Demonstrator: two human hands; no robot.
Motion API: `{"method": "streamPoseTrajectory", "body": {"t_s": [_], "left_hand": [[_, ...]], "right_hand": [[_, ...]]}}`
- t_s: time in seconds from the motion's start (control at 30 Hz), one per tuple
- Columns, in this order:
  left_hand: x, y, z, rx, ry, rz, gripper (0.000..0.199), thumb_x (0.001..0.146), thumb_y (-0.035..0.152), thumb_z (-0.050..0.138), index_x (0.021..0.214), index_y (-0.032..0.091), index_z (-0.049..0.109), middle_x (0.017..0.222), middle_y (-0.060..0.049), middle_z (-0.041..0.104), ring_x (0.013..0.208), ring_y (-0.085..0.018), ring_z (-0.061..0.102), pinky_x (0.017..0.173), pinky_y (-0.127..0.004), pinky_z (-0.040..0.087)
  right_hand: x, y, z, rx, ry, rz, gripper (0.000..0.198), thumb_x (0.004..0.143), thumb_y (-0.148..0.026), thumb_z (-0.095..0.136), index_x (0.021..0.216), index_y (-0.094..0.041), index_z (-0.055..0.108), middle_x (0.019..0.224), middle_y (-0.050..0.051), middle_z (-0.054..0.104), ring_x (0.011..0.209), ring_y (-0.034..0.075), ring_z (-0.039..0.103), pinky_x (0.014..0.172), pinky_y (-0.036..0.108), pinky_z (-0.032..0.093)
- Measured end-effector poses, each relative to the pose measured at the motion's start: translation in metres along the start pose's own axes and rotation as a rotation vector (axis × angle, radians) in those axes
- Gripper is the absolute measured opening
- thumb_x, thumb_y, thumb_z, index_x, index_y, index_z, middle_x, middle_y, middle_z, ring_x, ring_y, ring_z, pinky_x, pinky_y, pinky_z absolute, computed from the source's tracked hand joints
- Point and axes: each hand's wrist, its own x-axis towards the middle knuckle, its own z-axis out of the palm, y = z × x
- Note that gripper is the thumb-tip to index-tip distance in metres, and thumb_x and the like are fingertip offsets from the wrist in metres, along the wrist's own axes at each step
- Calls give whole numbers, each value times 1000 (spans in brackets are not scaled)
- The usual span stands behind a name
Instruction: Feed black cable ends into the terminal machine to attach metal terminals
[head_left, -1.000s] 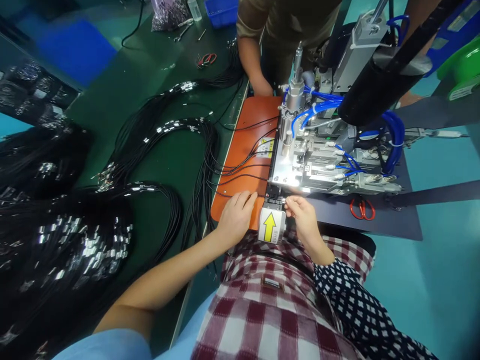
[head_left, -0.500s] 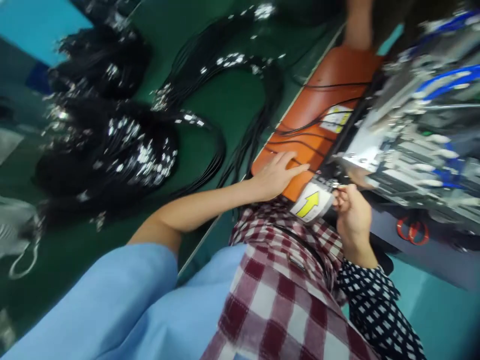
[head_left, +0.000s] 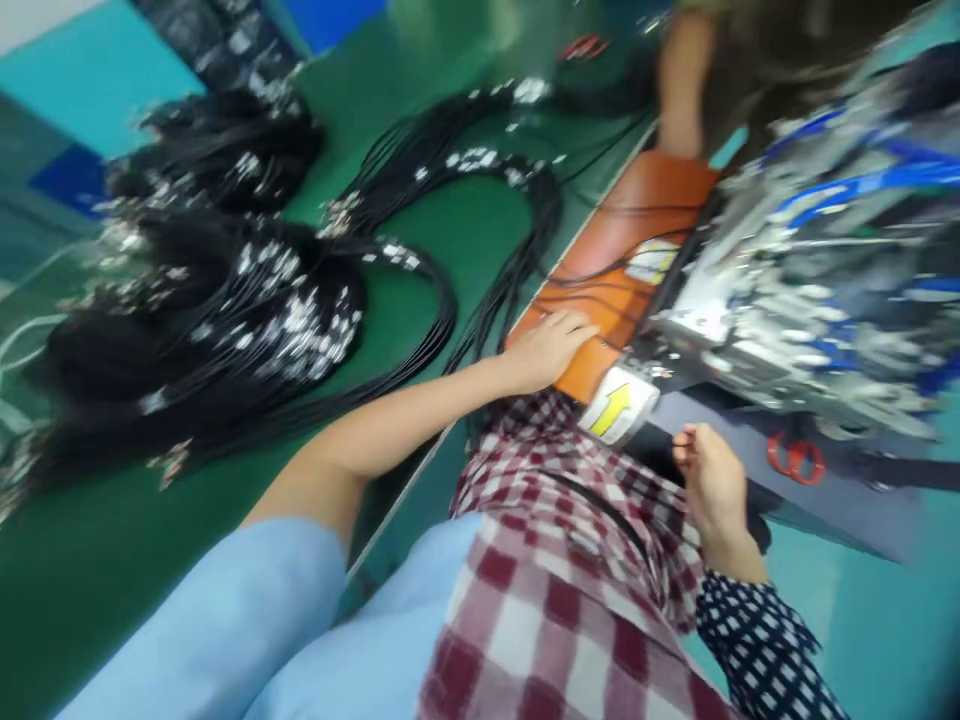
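My left hand lies on the orange panel, fingers stretched out along its near end, beside thin black cables that cross the panel. My right hand is curled closed in front of the machine, apart from it; whatever its fingers hold, if anything, cannot be made out. Between the hands sits a white label with a yellow arrow. Just above that label is a small metal fixture, blurred.
Big bundles of black cables with shiny ends cover the green table at left. At right stands a machine with metal parts and blue tubes. Red-handled scissors rest below it. Another person's arm reaches the panel's far end.
My right hand has pulled away from the metal fixture, down and toward my body. My left hand stays on the orange panel, its fingers closer together. The whole view has shifted slightly.
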Motion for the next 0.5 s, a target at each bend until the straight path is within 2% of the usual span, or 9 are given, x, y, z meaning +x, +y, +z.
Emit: {"method": "streamPoseTrajectory", "body": {"t_s": [0.17, 0.37, 0.5], "left_hand": [[-3, -4, 7, 10, 35, 13, 46, 92, 8, 32, 135, 13, 49, 128, -14, 53, 120, -25, 46, 106, -45, 44], [-7, -5, 13, 49, 19, -9, 45, 96, 13, 32, 140, 14, 45, 130, -14, 50, 125, -26, 43, 109, -48, 42], [-7, -2, 10, 58, -4, -37, 47, 96, 12, 32, 142, 15, 42, 131, -14, 49, 125, -26, 43, 109, -49, 42]], "right_hand": [[7, 9, -7, 57, 25, -16, 48, 59, -57, 82, 79, -16, 67, 65, 0, 62, 52, 7, 48, 48, 20, 36], [5, 22, -21, 103, 51, 20, 48, 60, -56, 83, 81, -16, 67, 65, 0, 63, 52, 7, 48, 47, 19, 36], [7, 30, -21, 120, 68, 44, 46, 62, -55, 82, 81, -16, 67, 66, 0, 62, 52, 7, 47, 46, 20, 36]]}}
